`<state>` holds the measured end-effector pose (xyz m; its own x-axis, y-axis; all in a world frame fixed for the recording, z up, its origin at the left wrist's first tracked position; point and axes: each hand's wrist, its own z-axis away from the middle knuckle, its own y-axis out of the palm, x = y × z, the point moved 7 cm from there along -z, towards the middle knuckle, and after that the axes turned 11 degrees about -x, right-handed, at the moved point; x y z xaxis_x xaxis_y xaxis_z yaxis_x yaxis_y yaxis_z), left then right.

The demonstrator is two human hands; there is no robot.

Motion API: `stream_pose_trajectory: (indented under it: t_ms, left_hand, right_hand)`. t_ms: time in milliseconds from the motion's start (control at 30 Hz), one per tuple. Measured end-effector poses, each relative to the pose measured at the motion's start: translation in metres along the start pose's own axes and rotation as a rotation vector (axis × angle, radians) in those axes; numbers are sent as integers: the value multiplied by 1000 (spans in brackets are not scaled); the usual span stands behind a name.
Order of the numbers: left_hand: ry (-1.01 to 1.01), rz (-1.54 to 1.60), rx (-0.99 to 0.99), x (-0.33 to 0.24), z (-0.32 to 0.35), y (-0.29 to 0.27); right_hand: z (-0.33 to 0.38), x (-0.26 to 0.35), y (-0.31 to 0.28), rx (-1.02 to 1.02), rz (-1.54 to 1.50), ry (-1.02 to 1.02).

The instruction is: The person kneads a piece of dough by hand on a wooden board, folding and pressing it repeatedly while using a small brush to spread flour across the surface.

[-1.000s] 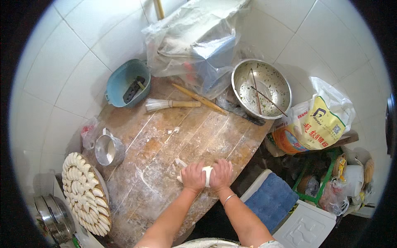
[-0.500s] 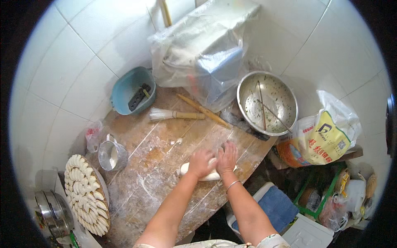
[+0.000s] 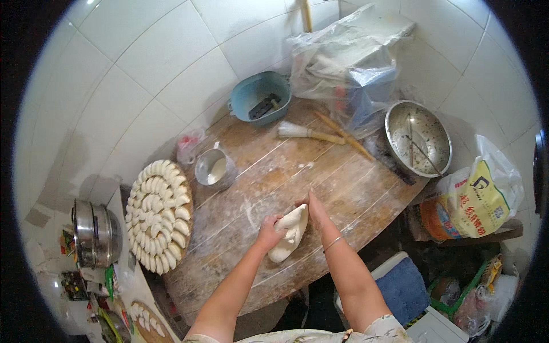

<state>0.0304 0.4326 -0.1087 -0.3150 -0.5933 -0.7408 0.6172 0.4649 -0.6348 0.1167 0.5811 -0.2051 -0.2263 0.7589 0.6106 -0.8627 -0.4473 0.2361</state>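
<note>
A pale, smooth piece of dough (image 3: 282, 251) lies on the floured wooden table (image 3: 240, 286), folded over with its far end lifted and a hollow showing in the fold. My left hand (image 3: 269, 233) is closed on its left edge, the fingers curled into the fold. Seen edge-on, my right hand (image 3: 318, 212) stands at the dough's right side with fingers stretched forward. A bracelet circles my right wrist. To the left of the dough is a metal cup (image 3: 226, 174) with white powder inside.
A round tray (image 3: 190, 200) of crescent dumplings stands left, near stacked steel pots (image 3: 103, 240). At the back are a blue basin (image 3: 243, 103), a white-bristled brush (image 3: 294, 131), a rolling pin (image 3: 354, 146), a plastic-covered box (image 3: 349, 63) and a steel bowl (image 3: 432, 134) holding chopsticks.
The view has swung left, bringing more of the dumplings into sight. The dough, earlier pressed down under both hands, is now turned and folded up; my left hand has taken hold of its edge.
</note>
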Motion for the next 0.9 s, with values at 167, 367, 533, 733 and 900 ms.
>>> stream_pose_trajectory:
  t_ms: [167, 367, 533, 733, 900]
  left_hand:
    - [-21, 501, -70, 30, 63, -43]
    - [133, 351, -353, 16, 98, -47]
    - [302, -26, -513, 33, 77, -32]
    - [225, -235, -475, 27, -14, -47]
    - [302, -274, -549, 8, -66, -62]
  right_hand:
    - [92, 7, 65, 29, 479, -167]
    - [197, -52, 81, -155, 928, -1287]
    - [147, -56, 101, -114, 1093, -1210]
    - [80, -2, 128, -149, 1274, -1133]
    - [60, 43, 142, -271, 1186, -1198]
